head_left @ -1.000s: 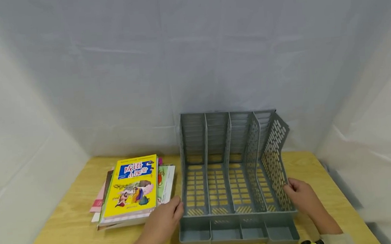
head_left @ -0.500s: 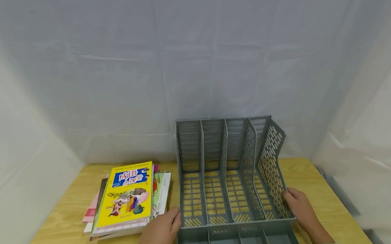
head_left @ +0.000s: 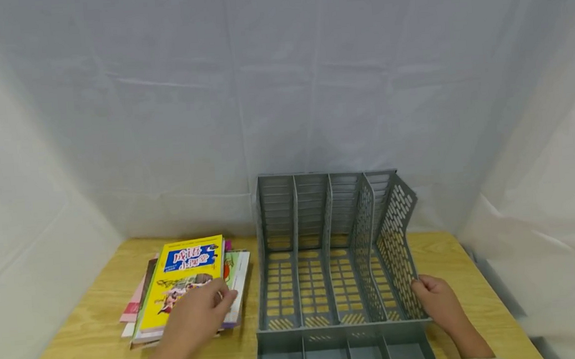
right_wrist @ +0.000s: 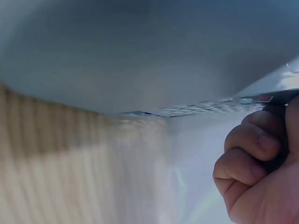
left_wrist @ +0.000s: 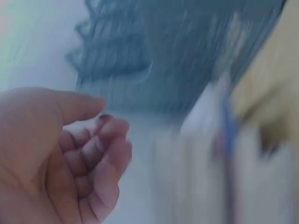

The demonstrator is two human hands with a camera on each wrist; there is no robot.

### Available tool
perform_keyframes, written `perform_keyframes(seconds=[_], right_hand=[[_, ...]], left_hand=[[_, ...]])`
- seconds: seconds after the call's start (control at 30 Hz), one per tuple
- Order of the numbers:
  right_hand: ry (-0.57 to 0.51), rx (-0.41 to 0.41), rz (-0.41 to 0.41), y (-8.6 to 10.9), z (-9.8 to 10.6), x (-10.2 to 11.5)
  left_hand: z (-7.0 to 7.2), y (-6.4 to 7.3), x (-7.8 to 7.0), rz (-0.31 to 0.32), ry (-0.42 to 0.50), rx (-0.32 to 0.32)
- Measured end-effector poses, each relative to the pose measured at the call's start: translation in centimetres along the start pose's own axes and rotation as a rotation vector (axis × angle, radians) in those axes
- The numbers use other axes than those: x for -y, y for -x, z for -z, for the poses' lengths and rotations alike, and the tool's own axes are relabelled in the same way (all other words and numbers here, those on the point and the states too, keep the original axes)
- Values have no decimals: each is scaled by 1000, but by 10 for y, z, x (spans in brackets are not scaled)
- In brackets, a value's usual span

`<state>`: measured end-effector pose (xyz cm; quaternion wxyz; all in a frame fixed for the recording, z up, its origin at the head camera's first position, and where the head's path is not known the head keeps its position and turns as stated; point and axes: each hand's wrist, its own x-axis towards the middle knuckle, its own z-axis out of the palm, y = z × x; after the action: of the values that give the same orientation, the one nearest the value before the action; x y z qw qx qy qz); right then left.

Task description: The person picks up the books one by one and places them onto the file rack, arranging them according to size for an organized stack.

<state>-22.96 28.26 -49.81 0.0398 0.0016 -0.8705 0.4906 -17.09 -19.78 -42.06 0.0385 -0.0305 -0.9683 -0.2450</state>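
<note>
A grey plastic desk file organizer stands upright on the wooden table, with tall slots divided by perforated panels and small trays along its front. My right hand grips the front edge of its right side panel; in the right wrist view, that hand's fingers are curled at the panel. Over the front of a book stack hovers my left hand, fingers loosely bent and nothing between them. A yellow book with a blue title box tops the stack. In the left wrist view, the books are blurred beside my left hand.
Beneath the yellow book, other books and booklets stick out, including a pink one and a white-and-green one. The wooden table ends at pale sheeting that hangs behind and at both sides.
My left hand has left the organizer's front left side and moved left over the books. The right hand keeps its grip. The organizer and books sit slightly lower and farther left in view.
</note>
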Motion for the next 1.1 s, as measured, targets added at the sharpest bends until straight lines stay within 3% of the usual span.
perform_keyframes(seconds=[0.17,0.27,0.4,0.5,0.6,0.83,1.1], right_hand=[[19,37,-32,2,2,3],[35,50,-43,2,2,3],[44,58,-42,1,2,3],[56,64,-34,0,3,4],[96,78,-17,-1,5,5],[317,166,64,-8,22,21],[489,103,155,-32,40,52]], left_hand=[[39,-23,43,198,-99,-15],[53,-30,70,332,-171,30],[64,-31,96,440,-199,116],[67,-30,106,468,-191,181],[68,-30,110,457,-159,219],[63,-30,120,446,-59,260],[65,-40,126,409,-72,288]])
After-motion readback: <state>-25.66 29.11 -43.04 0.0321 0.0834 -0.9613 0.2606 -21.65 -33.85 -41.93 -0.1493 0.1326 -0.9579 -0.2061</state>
